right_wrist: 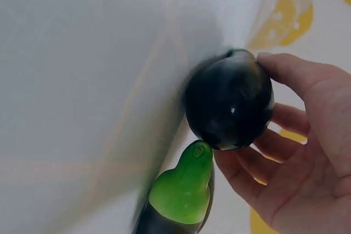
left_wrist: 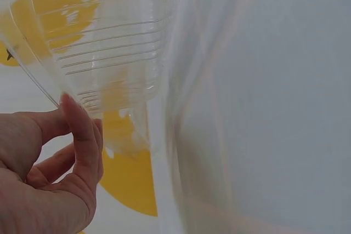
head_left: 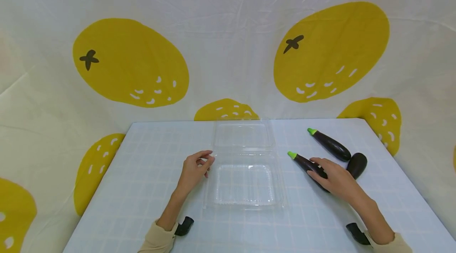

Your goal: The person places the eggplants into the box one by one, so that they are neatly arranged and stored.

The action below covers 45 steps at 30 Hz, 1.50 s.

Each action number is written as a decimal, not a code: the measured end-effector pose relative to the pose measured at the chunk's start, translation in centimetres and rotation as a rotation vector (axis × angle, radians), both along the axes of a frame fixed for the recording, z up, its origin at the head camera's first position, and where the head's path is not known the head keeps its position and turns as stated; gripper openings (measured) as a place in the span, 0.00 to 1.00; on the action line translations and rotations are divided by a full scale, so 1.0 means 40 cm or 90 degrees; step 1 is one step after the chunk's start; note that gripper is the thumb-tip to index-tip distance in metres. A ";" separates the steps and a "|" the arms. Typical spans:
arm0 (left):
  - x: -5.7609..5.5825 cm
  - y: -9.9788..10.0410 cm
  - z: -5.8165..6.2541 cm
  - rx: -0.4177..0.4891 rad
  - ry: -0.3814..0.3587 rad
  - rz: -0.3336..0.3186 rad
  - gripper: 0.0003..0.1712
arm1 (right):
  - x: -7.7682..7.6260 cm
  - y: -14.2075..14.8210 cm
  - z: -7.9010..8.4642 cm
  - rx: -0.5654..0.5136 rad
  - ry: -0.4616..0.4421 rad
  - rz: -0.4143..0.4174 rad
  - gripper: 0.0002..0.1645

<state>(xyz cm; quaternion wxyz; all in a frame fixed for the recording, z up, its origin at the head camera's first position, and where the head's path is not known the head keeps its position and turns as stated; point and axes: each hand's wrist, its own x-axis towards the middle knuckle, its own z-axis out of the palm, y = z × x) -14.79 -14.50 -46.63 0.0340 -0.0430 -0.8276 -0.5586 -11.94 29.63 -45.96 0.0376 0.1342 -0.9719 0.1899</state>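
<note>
A clear plastic clamshell container (head_left: 246,207) lies opened flat mid-table, its lid (head_left: 244,134) toward the back. My left hand (head_left: 195,170) is at its left side, fingertips pinching the rim near the hinge; in the left wrist view the hand (left_wrist: 60,163) meets the edge of the ribbed plastic wall (left_wrist: 109,53). My right hand (head_left: 336,177) grips a dark eggplant (head_left: 305,164) from above, green stem end pointing to the back left. In the right wrist view, thumb and fingers go round the rounded end of this eggplant (right_wrist: 230,102).
Behind the right hand lies a second eggplant (head_left: 329,145). A third eggplant (head_left: 357,165) is beside it, partly hidden by the hand; its green stem end (right_wrist: 184,190) shows in the right wrist view. A patterned cloth (head_left: 231,47) hangs behind the pale checked table (head_left: 160,142).
</note>
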 end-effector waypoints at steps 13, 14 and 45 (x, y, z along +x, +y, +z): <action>0.000 -0.012 0.005 0.038 -0.029 -0.028 0.20 | 0.002 -0.006 0.023 0.002 0.009 -0.009 0.29; 0.000 -0.012 0.005 0.043 -0.033 -0.030 0.20 | 0.002 -0.007 0.027 0.002 0.011 -0.010 0.29; -0.001 -0.015 0.006 0.054 -0.049 -0.038 0.20 | -0.012 -0.076 0.143 -0.009 0.094 0.074 0.27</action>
